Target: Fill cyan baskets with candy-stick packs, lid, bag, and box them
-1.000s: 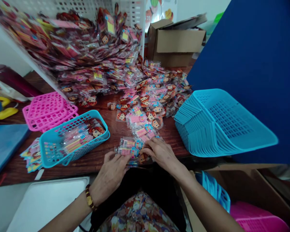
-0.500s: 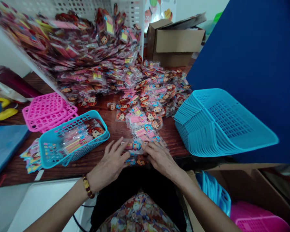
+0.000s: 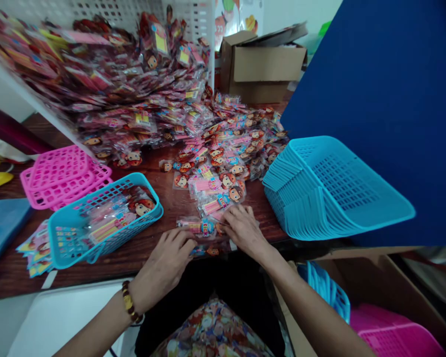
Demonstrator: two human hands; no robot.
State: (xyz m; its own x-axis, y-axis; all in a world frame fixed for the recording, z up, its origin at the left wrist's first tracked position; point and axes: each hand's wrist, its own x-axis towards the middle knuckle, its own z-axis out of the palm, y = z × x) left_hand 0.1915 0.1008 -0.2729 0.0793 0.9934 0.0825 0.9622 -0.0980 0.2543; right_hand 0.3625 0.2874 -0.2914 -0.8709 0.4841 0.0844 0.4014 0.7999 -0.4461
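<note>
A small clear packet with pink and yellow sticks and a cartoon head lies near the table's front edge. The fingers of my right hand are closed over its right end. Just below its left end rests my left hand, fingers loosely bent and apart, with no packet visibly gripped. A second packet lies at the edge between my hands, partly hidden. More packets overlap just beyond. To the left, a blue basket holds several similar packets.
A white crate spills a large heap of packets onto the table. Nested blue baskets stand at right, beside a blue panel. Pink basket pieces and printed cards lie left. A cardboard box stands behind.
My left hand has drawn back slightly from the upper packet, uncovering its left end. My right hand stays at its right end. The whole view has shifted a little.
</note>
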